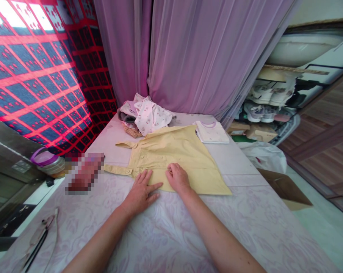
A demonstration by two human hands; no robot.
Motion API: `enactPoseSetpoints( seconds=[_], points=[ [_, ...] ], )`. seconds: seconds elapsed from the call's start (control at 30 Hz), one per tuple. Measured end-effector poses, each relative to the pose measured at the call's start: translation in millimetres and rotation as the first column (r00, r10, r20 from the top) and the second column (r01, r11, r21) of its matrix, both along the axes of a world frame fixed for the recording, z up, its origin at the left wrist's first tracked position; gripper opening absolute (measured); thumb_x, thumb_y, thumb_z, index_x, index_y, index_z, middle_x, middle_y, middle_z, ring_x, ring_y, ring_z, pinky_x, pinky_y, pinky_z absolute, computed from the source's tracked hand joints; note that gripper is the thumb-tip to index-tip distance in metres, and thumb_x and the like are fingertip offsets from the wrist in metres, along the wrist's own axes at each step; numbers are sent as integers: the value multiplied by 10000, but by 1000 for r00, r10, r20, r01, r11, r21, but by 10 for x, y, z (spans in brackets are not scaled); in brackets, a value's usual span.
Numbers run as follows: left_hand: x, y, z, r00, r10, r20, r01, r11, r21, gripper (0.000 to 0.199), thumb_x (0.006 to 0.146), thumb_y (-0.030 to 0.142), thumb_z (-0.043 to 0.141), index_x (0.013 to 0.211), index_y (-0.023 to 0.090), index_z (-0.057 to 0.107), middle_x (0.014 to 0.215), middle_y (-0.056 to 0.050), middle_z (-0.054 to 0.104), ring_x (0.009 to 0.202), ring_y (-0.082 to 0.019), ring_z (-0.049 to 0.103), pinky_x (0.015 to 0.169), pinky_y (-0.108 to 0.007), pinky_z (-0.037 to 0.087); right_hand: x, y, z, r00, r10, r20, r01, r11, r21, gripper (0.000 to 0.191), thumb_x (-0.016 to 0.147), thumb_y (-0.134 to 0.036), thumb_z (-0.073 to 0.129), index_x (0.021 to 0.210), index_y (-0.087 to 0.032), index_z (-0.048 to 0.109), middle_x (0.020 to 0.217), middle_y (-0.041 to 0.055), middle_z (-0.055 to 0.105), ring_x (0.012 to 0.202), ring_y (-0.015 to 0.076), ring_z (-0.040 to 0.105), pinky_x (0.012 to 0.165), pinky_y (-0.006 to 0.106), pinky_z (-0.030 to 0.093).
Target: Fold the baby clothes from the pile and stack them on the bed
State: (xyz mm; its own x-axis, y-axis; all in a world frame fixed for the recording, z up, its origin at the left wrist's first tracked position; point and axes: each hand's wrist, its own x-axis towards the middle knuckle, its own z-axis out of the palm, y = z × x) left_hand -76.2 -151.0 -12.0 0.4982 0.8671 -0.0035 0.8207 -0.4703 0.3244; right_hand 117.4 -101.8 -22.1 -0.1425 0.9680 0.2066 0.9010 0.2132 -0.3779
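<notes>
A yellow pinafore dress (pixel 182 151) lies spread on the patterned table cover, its button straps toward the left and its wide hem toward the right. My left hand (pixel 143 189) rests flat with spread fingers on the near edge of the dress, just below the lower strap. On the middle of the dress, my right hand (pixel 177 177) has its fingers curled and pressed together at the cloth, seemingly pinching it; the fingertips are partly hidden. Slight wrinkles run across the bodice and skirt.
Behind the dress sits a heap of clothes (pixel 152 115), with a folded white shirt (pixel 212 132) at the back right. Eyeglasses (pixel 42 231) and a white cable (pixel 55 231) lie front left, a blurred reddish object (pixel 87 172) beyond them. An open cardboard box (pixel 282 185) stands right of the table.
</notes>
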Motion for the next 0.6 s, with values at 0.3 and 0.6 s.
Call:
enactPoseSetpoints(
  seconds=[0.3,0.6],
  points=[
    [-11,15,-31,1000,-3,-2,3,1000,31,412,879,458,508,1287,401,526,1549,-38,217,1398,-367,187,1082,-588,217,-8,-11,53,999,-34,16,35,998,-59,208,855,-119,417,962,-197,578,953,38,623,896,143,561,800,233,390],
    [5,30,38,1000,3,-13,-3,1000,2,424,892,511,456,1287,377,536,1522,-75,284,1395,-371,197,1069,-600,229,47,-307,114,963,246,111,-232,965,-123,491,935,-393,358,1388,-211,402,1484,68,361,1377,188,252,1120,410,143]
  ],
)
